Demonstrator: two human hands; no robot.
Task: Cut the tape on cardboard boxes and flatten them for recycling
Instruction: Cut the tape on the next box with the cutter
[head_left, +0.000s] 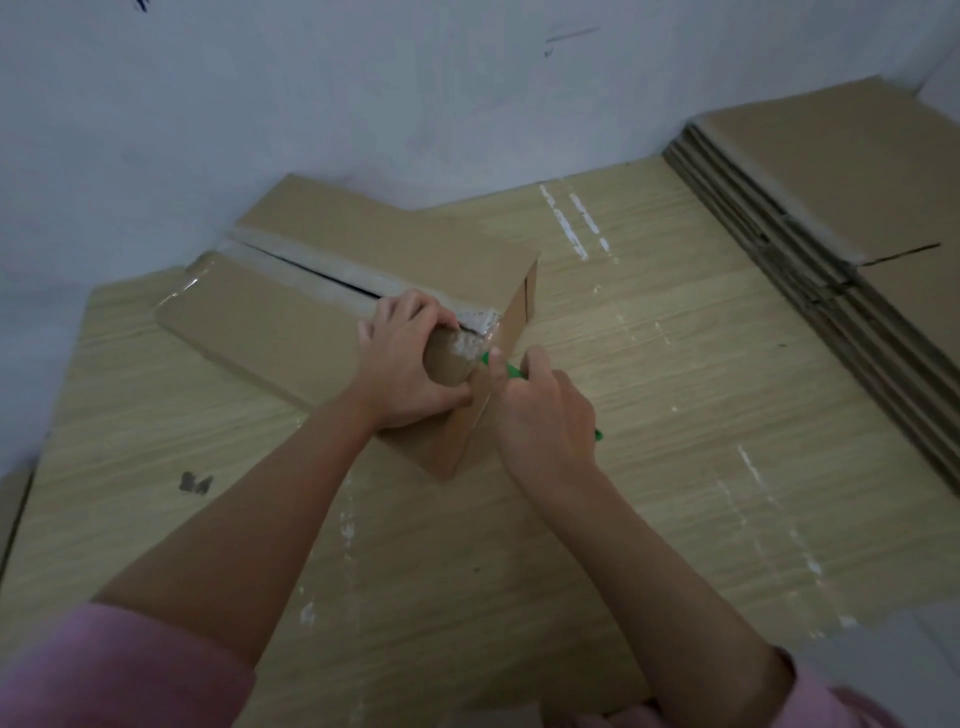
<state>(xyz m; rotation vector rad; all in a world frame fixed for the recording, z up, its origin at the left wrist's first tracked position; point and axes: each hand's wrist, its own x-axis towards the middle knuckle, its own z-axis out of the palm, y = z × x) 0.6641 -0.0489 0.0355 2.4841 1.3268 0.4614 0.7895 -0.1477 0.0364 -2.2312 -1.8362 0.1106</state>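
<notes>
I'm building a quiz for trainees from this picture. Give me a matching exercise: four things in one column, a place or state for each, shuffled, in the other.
Things:
1. left hand
2. right hand
3. box
4. flattened stack

Places or states:
A. grips a green cutter
B. lies at the far right by the wall
C. holds the near flap of the box
D. top seam slit open, taped at the near end

Pairs: 1-C, 2-A, 3-D, 4-B
</notes>
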